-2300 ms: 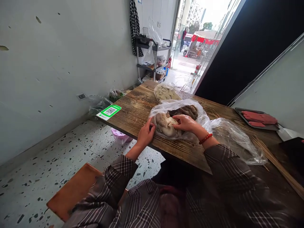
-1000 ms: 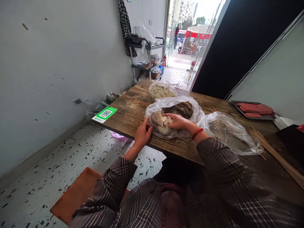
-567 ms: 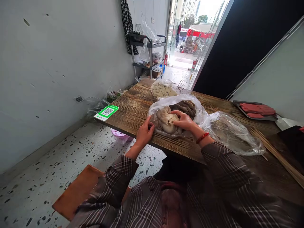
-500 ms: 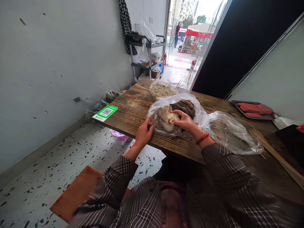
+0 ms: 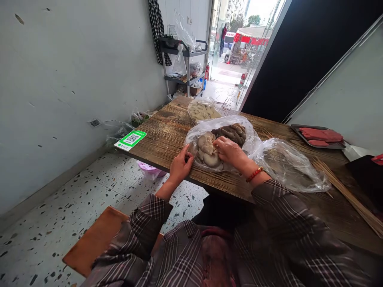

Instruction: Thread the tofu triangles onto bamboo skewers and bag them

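An open clear plastic bag (image 5: 201,128) lies on the wooden table near its front edge. In its near part sits a clump of pale oyster mushrooms (image 5: 206,144); darker grey-brown mushrooms (image 5: 235,133) fill the far right part. My right hand (image 5: 231,153) reaches in from the right, its fingertips pinched on the pale clump and partly hidden. At the bag's left rim, my left hand (image 5: 180,165) has its fingers curled on the plastic, with the thumb alongside.
Behind is a bag of pale cut pieces (image 5: 205,111). To the right lie another clear bag (image 5: 295,165), long thin sticks (image 5: 347,191) and a dark tray (image 5: 299,129) with red slabs (image 5: 321,135). A green QR card (image 5: 131,139) rests at the left table edge.
My right hand has turned and closed more on the pale mushrooms, its fingers drawn together near the middle of the clump. My left hand stays at the bag's rim.
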`<state>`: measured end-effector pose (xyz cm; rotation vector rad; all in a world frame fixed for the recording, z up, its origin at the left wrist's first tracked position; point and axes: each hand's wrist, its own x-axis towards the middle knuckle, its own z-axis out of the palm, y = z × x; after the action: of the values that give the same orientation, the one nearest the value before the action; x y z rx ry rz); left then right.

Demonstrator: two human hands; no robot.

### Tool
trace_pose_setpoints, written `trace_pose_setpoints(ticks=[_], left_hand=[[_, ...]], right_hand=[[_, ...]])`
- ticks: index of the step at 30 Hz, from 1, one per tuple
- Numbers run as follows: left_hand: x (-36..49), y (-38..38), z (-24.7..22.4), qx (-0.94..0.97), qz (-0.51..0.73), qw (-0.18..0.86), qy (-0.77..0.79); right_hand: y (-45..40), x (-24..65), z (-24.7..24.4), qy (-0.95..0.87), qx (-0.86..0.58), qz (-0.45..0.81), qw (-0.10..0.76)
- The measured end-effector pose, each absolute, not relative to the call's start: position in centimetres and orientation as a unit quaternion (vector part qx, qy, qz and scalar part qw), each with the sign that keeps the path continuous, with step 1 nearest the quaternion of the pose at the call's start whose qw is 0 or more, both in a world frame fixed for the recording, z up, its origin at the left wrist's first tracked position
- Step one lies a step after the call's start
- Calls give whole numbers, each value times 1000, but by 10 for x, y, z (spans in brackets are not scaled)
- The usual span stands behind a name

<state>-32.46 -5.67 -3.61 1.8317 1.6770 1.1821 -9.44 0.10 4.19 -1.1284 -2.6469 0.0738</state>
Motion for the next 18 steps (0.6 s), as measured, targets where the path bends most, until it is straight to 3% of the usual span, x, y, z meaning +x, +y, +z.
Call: trace_pose_setpoints(ticks=[5,18], left_hand=[[-325,-57,-36,652,426,194,596],[-327,-56,-40,663,426,187,586]], right_hand=[[1,-99,43,-922,-378,-21,80],[-4,-79,37,-900,-403,26,163]])
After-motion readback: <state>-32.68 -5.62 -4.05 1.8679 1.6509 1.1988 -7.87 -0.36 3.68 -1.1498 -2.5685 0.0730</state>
